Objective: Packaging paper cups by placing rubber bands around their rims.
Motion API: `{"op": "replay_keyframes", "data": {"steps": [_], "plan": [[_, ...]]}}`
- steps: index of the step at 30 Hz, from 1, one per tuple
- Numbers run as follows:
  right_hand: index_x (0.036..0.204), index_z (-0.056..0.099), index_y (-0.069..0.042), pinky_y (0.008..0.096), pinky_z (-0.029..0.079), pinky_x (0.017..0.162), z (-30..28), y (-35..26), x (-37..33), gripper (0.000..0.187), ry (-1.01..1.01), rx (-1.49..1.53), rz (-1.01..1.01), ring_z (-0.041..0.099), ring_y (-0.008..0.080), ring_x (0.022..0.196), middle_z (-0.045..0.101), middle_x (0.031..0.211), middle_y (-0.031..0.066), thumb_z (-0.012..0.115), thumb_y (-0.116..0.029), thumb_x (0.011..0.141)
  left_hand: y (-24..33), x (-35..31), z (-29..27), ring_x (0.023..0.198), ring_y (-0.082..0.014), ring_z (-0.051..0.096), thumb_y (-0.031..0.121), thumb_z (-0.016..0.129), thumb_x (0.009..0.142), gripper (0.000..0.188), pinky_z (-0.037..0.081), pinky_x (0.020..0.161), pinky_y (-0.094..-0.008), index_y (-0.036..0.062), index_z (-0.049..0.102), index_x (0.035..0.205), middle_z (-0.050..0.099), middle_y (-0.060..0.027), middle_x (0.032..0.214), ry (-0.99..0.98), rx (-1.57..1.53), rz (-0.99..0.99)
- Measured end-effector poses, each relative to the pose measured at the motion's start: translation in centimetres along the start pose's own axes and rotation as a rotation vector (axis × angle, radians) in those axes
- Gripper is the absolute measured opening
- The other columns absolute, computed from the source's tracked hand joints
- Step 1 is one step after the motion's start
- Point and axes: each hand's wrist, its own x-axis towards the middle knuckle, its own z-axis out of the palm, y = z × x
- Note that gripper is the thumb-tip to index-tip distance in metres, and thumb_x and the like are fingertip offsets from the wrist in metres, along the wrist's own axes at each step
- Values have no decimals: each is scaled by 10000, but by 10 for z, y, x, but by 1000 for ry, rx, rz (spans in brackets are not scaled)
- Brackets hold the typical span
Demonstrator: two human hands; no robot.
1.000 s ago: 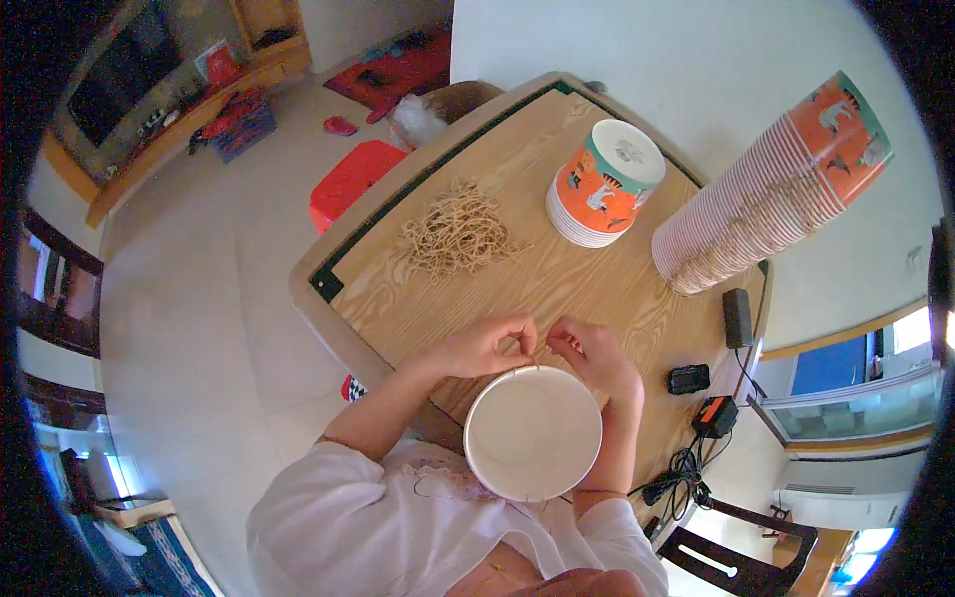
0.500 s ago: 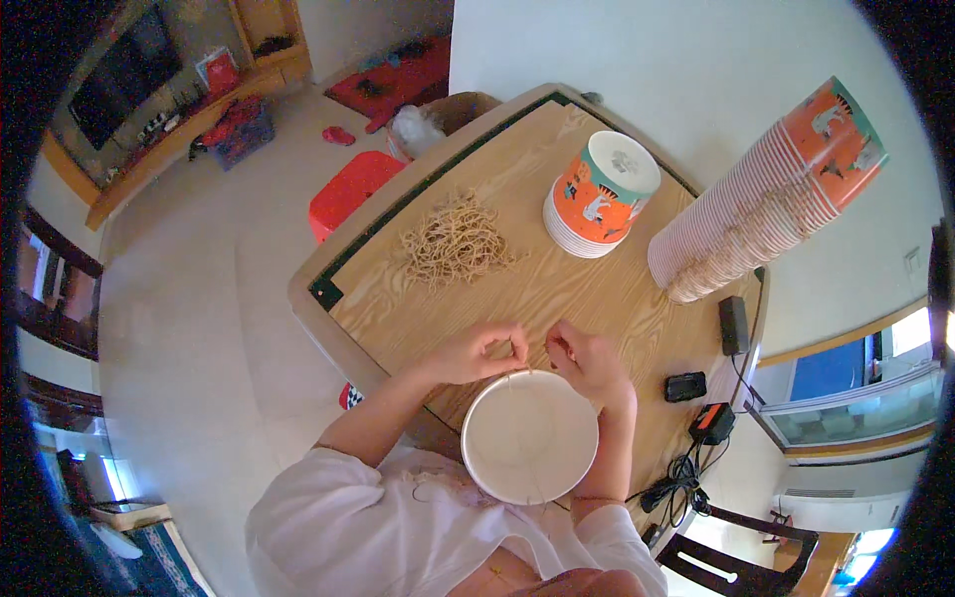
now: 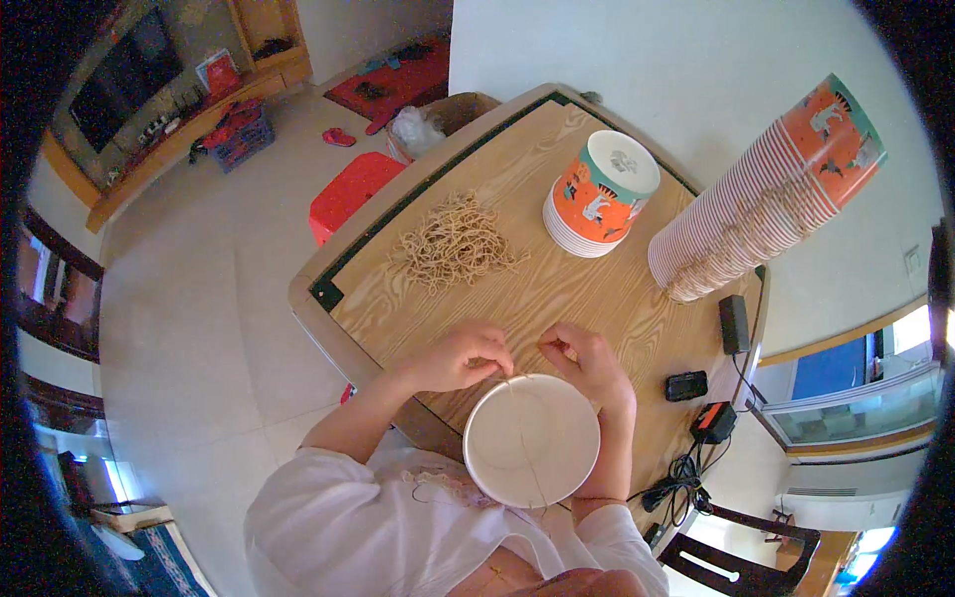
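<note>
A white paper bucket (image 3: 497,468) rests against my front at the near table edge, its round mouth facing up. A thin tan string (image 3: 524,438) runs across that mouth from the far rim to the near rim. Just beyond the far rim, my left hand (image 3: 463,356) pinches the string between thumb and fingertips. My right hand (image 3: 589,364) is curled in a pinch at the rim's far right; whatever lies between its fingertips is too small to make out. Farther off on the table lies a loose heap of tan strings (image 3: 460,244).
A short stack of upside-down orange printed paper buckets (image 3: 595,204) stands beyond my hands. To its right rises a tall leaning stack (image 3: 746,214) with strings draped over it. Black adapters (image 3: 712,423) and cables (image 3: 681,488) lie right; a red stool (image 3: 353,189) stands left.
My left hand has shifted slightly left and down, its fingers closing together. My right hand has moved a little left. The string across the bucket's mouth now shows more plainly.
</note>
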Motion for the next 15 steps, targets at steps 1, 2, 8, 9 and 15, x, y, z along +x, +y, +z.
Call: {"op": "replay_keyframes", "data": {"steps": [1,2,8,9,15], "plan": [[902,596,12,314,478,616,1,0,0,117,14,24,-23,606,228,700,608,796,121,596,-79,828,2,0,-1,731,-209,544,30,641,744,140,423,696,-337,128,676,837,560,-17,764,9,86,1],[901,600,11,313,477,612,1,0,0,119,29,47,-46,606,224,701,609,799,119,607,-73,817,5,1,-2,731,-209,544,30,641,744,140,423,696,-337,128,676,837,560,-17,764,10,85,1],[882,612,0,323,483,621,-1,-5,3,104,-67,-57,-50,608,226,718,607,790,120,598,-79,816,17,16,-3,742,-207,547,121,647,763,174,435,705,-336,160,701,923,544,-23,739,-101,322,-3],[882,612,0,323,483,621,0,-4,3,104,-67,-59,-52,608,226,718,607,790,120,598,-79,816,11,17,1,787,-222,562,149,663,748,197,455,726,-352,170,700,939,573,-31,801,-126,322,5],[883,620,-2,325,484,633,-1,-7,1,103,-16,-15,-50,613,257,735,621,815,128,606,-78,815,-2,17,17,741,-232,561,162,663,764,147,456,689,-357,104,674,899,584,-48,777,-22,324,98]]}}
